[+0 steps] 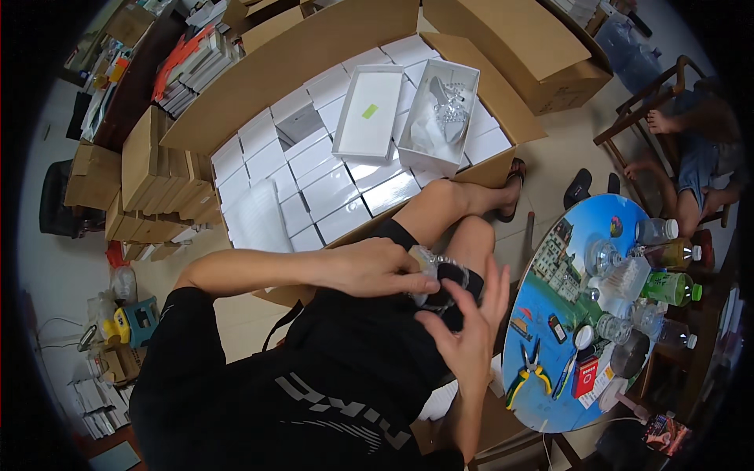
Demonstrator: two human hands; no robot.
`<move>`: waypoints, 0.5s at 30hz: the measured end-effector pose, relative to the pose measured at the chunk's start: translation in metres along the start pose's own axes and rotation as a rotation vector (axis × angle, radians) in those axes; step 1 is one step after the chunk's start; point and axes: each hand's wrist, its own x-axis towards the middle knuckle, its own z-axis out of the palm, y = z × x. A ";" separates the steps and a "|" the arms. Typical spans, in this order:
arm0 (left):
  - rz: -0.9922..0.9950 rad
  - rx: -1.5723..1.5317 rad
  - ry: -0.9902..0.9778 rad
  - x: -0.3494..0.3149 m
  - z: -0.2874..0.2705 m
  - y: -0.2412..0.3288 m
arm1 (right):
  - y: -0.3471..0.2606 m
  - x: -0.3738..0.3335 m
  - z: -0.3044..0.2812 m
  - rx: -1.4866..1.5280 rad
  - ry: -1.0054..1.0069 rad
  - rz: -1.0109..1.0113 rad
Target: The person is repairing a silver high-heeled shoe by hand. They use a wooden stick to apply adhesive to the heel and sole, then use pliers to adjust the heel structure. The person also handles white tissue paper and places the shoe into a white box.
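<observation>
Over my lap, my left hand [381, 268] is closed on a shiny, see-through piece with bead-like sparkle [428, 259]. A dark part [449, 275] shows beside it; blur and my fingers hide its exact kind. My right hand [463, 326] is at its right side with fingers spread, the index fingertip near or touching the dark part. Ahead, an open white shoe box [428, 161] holds a silver high-heeled sandal [448, 102] with sparkling straps, amid white tissue [428, 135]. Left of it lies the white box lid [369, 114] with a green sticker.
A large open carton [338, 43] packed with white boxes [326, 188] stands before my knees; bubble wrap [259, 216] lies on its left. A round table [522, 314] at right bears pliers [530, 373] and several bottles [671, 289]. Another person [691, 157] sits beyond it.
</observation>
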 end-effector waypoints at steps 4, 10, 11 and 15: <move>-0.042 -0.455 -0.206 0.015 -0.003 -0.011 | 0.018 0.002 0.012 -0.002 -0.141 -0.070; -0.250 -0.685 -0.281 0.017 -0.010 0.000 | 0.045 0.003 -0.010 0.227 -0.246 0.015; -0.264 -0.690 -0.257 0.016 -0.016 -0.002 | 0.050 0.004 -0.015 0.209 -0.255 0.051; -0.273 -0.695 -0.232 0.016 -0.014 -0.008 | 0.071 -0.006 -0.009 0.425 -0.306 0.168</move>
